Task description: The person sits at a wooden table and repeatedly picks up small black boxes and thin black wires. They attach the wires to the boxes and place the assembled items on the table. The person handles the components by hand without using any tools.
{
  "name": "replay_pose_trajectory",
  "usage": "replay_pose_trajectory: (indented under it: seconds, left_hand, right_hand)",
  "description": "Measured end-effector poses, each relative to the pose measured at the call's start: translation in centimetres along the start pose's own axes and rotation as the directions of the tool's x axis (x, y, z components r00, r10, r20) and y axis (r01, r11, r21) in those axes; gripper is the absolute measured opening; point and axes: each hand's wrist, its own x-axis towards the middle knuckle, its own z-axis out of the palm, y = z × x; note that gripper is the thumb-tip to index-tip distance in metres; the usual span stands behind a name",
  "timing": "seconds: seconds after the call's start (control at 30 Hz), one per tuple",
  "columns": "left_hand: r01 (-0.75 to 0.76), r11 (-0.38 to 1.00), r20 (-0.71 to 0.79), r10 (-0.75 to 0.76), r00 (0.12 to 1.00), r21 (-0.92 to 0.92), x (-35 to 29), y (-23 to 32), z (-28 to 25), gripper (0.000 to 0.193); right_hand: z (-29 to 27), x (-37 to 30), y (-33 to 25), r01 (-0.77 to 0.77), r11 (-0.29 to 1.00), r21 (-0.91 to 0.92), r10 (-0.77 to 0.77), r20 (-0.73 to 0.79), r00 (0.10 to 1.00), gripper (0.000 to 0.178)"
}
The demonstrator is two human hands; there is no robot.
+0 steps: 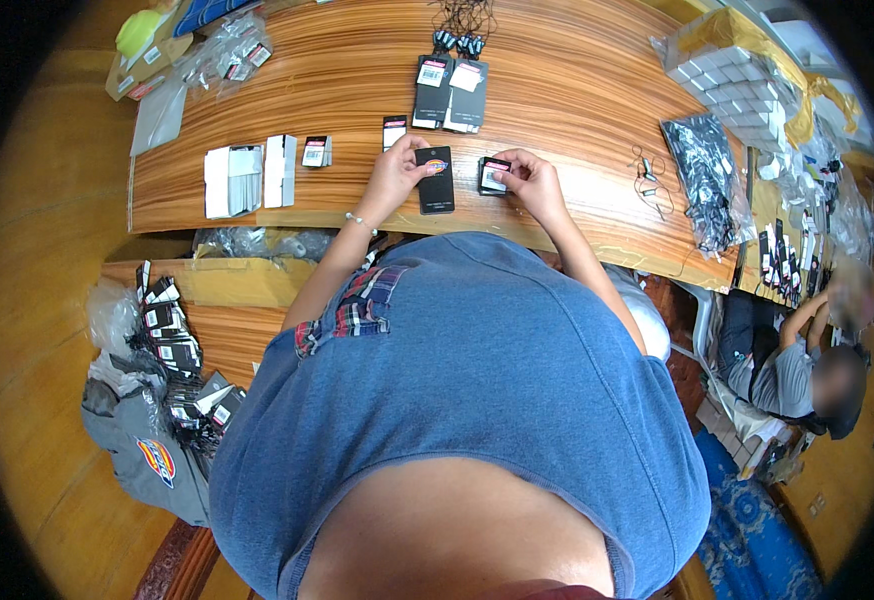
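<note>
Between the thumb and fingers of my left hand (394,182) is a black hang tag (436,195) with a coloured logo, upright near the table's front edge. A little to its right, my right hand (535,186) pinches a small black tag with a white label (494,174), at a small stack of like tags; whether the tag is lifted off the stack cannot be made out. Just beyond my left hand lies another small labelled tag (394,128). Farther back are two piles of larger black hang tags (466,98) with black strings bunched at their tops.
Left on the wooden table (337,75) stand stacks of white cards (218,184) and a small labelled stack (315,152). To the right lie loose black strings (647,178), a plastic bag of black items (705,175) and wrapped white boxes (727,65). Another person (782,380) sits at far right.
</note>
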Motion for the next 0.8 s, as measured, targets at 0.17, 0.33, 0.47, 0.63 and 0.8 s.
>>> replay_pose_trajectory:
  seconds: [0.17,0.33,0.47,0.63,0.8]
  left_hand:
    - [-0.033,0.997,0.014,0.034,0.999,-0.076,-0.9,3.7,0.7,0.032]
    - [0.009,0.973,0.153,0.027,0.988,-0.231,-1.7,7.7,3.6,0.033]
    - [-0.054,0.954,0.082,0.082,0.993,-0.296,-0.9,6.7,5.2,0.026]
    - [-0.093,0.966,0.018,0.1,0.995,-0.24,-0.2,7.2,5.3,0.025]
    - [0.003,0.965,0.074,0.017,0.997,-0.263,0.3,6.3,5.7,0.019]
  right_hand:
    - [0.6,-0.5,-1.2,-0.015,0.97,0.244,-0.005,0.081,0.997,0.022]
    - [1.1,-1.4,-4.2,0.1,0.987,0.125,-0.094,-0.056,0.994,0.041]
    - [-0.7,-1.8,-4.2,0.155,0.988,-0.004,-0.154,-0.124,0.98,0.039]
    - [-10.6,-2.7,2.9,0.069,0.972,-0.223,-0.178,-0.515,0.838,0.016]
    - [-19.4,-5.3,9.3,-0.163,0.615,-0.772,-0.295,-0.417,0.86,0.012]
